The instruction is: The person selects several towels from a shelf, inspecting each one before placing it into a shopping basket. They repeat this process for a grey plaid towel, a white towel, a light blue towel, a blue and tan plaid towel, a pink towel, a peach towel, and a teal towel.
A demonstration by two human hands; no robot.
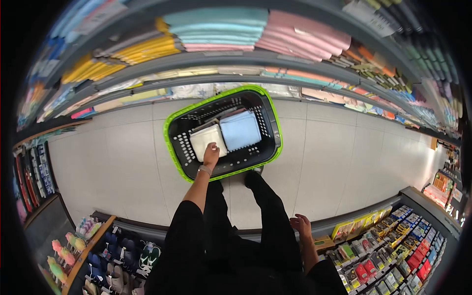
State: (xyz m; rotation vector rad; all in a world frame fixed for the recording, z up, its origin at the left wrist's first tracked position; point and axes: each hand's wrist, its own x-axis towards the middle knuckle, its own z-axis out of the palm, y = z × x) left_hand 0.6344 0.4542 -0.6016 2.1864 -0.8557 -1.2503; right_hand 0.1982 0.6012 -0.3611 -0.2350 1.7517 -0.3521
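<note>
My left hand reaches into a black basket with a bright green rim, its fingers closed at a cream folded cloth. Whether the fingers pinch the cloth or only rest on it is hard to make out. Beside the cream cloth, on the right inside the basket, lies a light blue folded cloth. A darker item shows partly behind them. My right hand hangs low on the right, away from the basket, with its fingers apart and nothing in them.
Shelves of folded textiles run across the top. Pale floor tiles surround the basket. Slippers hang at the lower left, and a rack of small packets stands at the lower right. My feet are just below the basket.
</note>
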